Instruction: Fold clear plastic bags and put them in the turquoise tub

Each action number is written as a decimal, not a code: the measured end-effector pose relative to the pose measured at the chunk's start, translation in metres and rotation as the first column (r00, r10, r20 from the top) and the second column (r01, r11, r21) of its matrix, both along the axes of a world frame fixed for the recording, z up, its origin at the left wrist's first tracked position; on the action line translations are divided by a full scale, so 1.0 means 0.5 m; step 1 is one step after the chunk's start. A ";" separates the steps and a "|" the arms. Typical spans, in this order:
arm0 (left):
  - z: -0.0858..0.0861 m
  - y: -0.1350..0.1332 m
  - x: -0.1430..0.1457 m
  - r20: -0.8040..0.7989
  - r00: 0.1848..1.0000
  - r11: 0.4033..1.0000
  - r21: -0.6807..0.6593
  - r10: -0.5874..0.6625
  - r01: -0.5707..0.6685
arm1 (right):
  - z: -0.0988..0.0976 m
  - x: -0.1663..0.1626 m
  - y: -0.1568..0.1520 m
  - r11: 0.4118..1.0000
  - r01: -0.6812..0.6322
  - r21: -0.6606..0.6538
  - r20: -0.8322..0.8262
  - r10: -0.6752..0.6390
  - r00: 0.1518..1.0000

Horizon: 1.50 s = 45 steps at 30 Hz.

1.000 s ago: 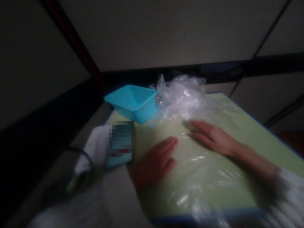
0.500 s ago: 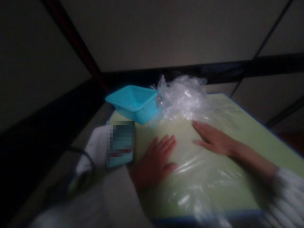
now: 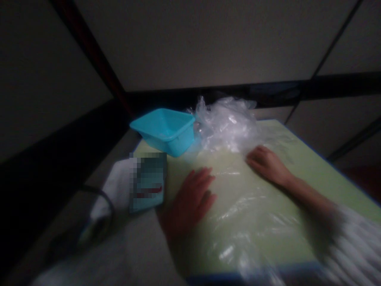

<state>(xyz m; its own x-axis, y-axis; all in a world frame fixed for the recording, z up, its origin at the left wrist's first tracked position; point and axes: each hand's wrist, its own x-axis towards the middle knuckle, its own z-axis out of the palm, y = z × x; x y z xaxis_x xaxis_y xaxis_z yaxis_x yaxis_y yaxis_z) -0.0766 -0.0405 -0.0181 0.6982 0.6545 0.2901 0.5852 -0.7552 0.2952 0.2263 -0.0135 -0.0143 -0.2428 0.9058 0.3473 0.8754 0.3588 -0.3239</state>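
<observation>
A clear plastic sheet (image 3: 247,214) lies spread over a pale green board (image 3: 315,159) with a blue edge. My left hand (image 3: 189,200) rests flat on the sheet's left part, fingers stretched out. My right hand (image 3: 266,165) sits further back on the sheet, its fingers curled in against the plastic close to a crumpled heap of clear plastic (image 3: 228,123). What the curled fingers pinch, if anything, is hidden.
A turquoise plastic tub (image 3: 163,131) stands at the board's back left corner, touching the heap. A small teal packet (image 3: 147,180) lies on white cloth (image 3: 114,190) left of the board. A dark cable loop (image 3: 98,206) lies further left. Walls close behind.
My right hand has slid a little back and right and curled its fingers from flat. My left hand has drawn slightly toward me, still flat.
</observation>
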 end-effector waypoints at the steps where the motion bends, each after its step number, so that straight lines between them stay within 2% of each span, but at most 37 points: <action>1: -0.001 -0.001 0.000 0.020 1.000 1.000 0.003 -0.002 0.002 | -0.006 -0.003 0.003 1.000 0.018 -0.001 0.011 -0.018 1.000; 11: 0.009 -0.003 0.007 0.076 0.996 0.997 -0.056 -0.045 0.049 | -0.022 -0.014 0.017 0.995 0.089 0.052 0.041 -0.091 0.995; 15: 0.013 -0.003 0.009 0.072 0.995 0.995 -0.070 -0.064 0.069 | -0.024 -0.003 0.022 0.981 0.173 0.090 0.041 -0.177 0.983; 22: 0.016 -0.002 0.011 0.070 0.996 0.997 -0.050 -0.052 0.056 | -0.012 -0.002 0.015 0.940 0.315 0.130 0.032 -0.321 0.946; 28: 0.025 -0.004 0.012 0.056 0.998 0.999 -0.020 -0.028 0.029 | -0.006 -0.016 0.002 0.929 0.354 0.110 -0.002 -0.356 0.935; 32: 0.029 -0.007 0.014 0.024 0.997 0.997 -0.023 -0.075 0.075 | -0.001 -0.022 0.000 0.943 0.322 0.086 -0.024 -0.321 0.947; 38: 0.022 -0.007 0.012 -0.051 0.970 0.971 -0.051 -0.236 0.233 | 0.003 -0.039 0.000 0.992 0.127 0.009 0.016 -0.127 0.992; 45: 0.024 -0.002 0.009 -0.043 0.965 0.965 0.012 -0.260 0.261 | 0.004 -0.047 -0.002 0.999 0.004 -0.046 0.034 -0.002 0.999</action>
<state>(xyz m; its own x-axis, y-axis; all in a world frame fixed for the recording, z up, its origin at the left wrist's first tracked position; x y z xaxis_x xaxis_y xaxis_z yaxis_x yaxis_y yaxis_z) -0.0720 -0.0416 -0.0062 0.8553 0.4439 0.2673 0.3792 -0.8878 0.2610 0.2028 -0.0147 -0.0124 -0.2512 0.9212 0.2971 0.8871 0.3419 -0.3100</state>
